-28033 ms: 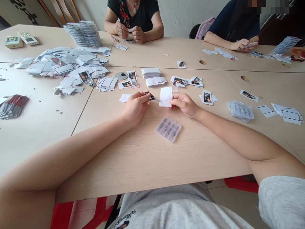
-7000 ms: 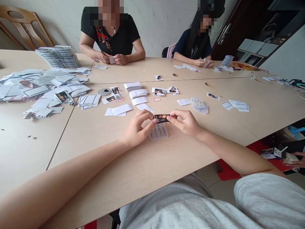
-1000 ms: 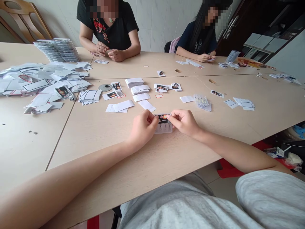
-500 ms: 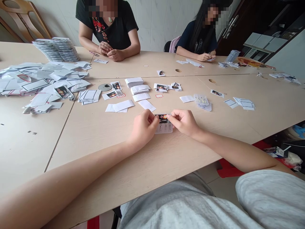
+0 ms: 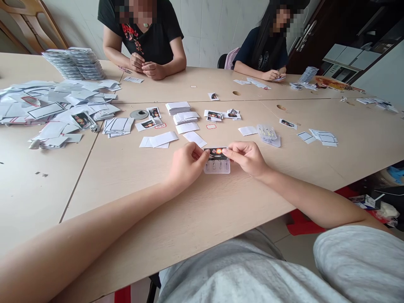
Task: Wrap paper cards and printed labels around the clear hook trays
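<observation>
Between my hands is a small clear plastic box [image 5: 217,167] with several hook-like metal pieces in its compartments. A black printed label [image 5: 216,154] with an orange burst lies across the box's upper part. My left hand [image 5: 189,163] is closed, thumb and fingers pinching the label and box at the left end. At the right end my right hand [image 5: 248,158] pinches the same label and box, thumb on top. The fingers hide both upper corners. Beyond my right hand sit more clear boxes [image 5: 267,134] with small pieces inside.
White cards [image 5: 162,139], a card stack [image 5: 178,108] and a tape roll [image 5: 139,114] lie beyond my hands. A large card pile [image 5: 63,103] and stacked packs [image 5: 74,63] stand left. Two people sit across the table [image 5: 142,240], hands on it.
Both hands have drawn slightly apart, and more of the label shows between them. The box sits a little higher in view. The items on the table stay in place.
</observation>
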A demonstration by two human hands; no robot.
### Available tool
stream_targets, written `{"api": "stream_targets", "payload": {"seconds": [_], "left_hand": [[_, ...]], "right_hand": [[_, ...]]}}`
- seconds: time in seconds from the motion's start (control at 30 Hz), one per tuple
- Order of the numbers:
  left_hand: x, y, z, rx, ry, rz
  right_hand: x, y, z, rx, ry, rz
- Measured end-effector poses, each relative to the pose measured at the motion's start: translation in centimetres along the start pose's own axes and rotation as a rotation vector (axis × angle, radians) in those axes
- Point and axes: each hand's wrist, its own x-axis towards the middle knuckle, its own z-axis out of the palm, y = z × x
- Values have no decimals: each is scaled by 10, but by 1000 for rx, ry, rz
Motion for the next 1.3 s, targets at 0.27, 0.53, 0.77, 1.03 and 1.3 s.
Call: {"api": "stream_targets", "payload": {"seconds": [0.27,0.53,0.77,1.03,1.3], "left_hand": [[9,-11,-2,-293,-250,39],[9,-8,-5,-374,-514,-40],[19,-17,-8,-546,-590,-22],[16,-15,-8,-425,-561,-26],[16,-12,-10,-497,-679,62]], "right_hand": [[2,3,-6,140,-27,-18],[-5,-3,-1,26,-91,-141],[0,-4,-7,93,-25,-111],[-1,-3,-6,34,11,-123],[1,1,-6,99,44,-91]]}}
